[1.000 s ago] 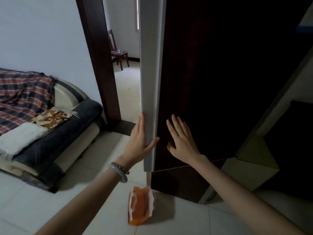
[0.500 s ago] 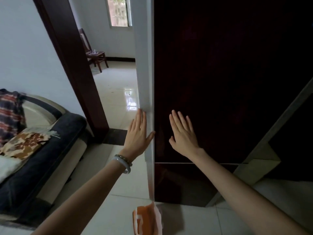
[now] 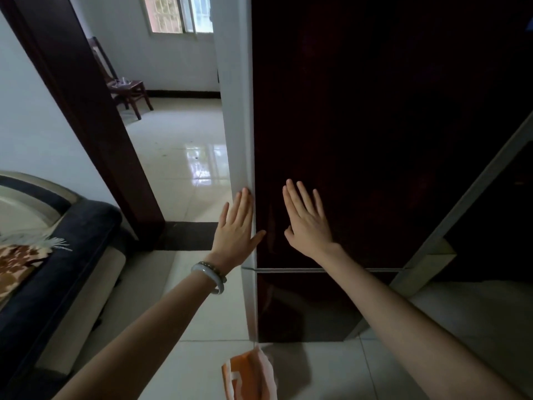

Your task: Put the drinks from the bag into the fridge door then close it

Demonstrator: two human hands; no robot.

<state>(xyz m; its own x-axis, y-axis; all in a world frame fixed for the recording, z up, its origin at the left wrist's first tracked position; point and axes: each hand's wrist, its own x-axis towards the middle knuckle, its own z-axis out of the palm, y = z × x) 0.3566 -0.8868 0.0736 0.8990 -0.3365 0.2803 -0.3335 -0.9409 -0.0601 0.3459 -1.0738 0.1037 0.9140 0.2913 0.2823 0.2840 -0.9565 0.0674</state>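
Tall glossy dark-maroon fridge door point(image 3: 375, 134): appears shut or nearly shut against grey cabinet side. Right hand point(image 3: 307, 223) flat on door face, fingers spread, grasping nothing. Left hand point(image 3: 236, 229) open on door's free edge, thumb on face. Orange-and-white paper bag point(image 3: 248, 376) on tiled floor below wrists; contents hidden. Judged: final closing push. No legible writing.

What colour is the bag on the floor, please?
Orange with white, bag, head view.
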